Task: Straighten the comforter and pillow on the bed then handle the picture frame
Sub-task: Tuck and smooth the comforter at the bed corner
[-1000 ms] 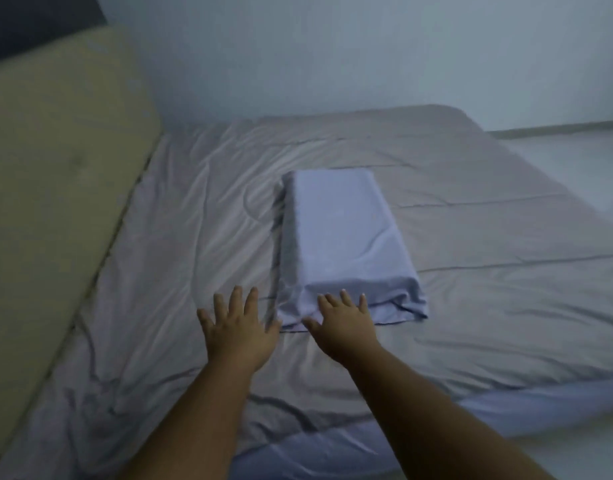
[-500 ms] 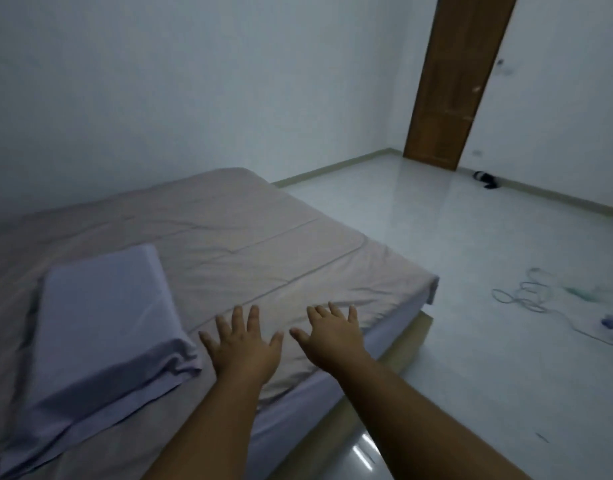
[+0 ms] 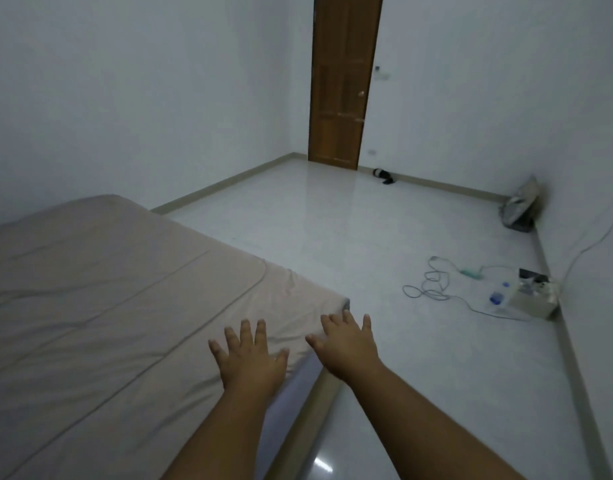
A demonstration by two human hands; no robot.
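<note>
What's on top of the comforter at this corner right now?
Left hand, fingers spread, over the comforter near the corner; right hand at the corner edge, partly past it. Nothing else lies on the visible part. The fabric beneath both palms is hidden.

Comforter [image 3: 90,306]: pale beige-grey, quilted w/ long stitched seams. Spread flat over bed [image 3: 308,410], mostly smooth. Light creases nr rounded foot corner, where edge hangs over the side. Fills left of view.
</note>
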